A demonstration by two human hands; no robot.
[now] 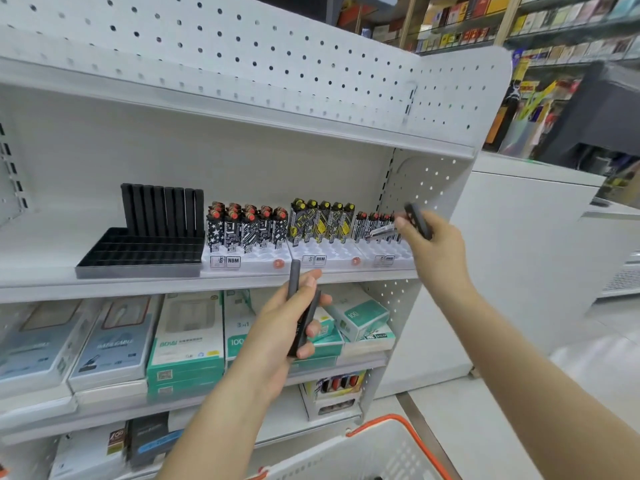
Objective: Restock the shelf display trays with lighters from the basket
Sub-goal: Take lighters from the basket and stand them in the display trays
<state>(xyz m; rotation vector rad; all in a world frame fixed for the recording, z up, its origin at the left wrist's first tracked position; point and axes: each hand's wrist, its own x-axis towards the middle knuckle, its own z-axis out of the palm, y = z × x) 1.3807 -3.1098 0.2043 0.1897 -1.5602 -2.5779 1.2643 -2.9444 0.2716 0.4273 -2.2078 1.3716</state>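
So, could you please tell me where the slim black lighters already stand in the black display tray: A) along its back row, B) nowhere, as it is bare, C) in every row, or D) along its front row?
A: the slim black lighters stand upright in a single line along the back row of the black display tray, and the rows of slots in front of them hold nothing.

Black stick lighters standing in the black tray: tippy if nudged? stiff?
Black stick lighters: tall and thin, so probably tippy, though the black tray has slots holding their bases. They look rigid and straight. Probably light: the left hand holds two easily.
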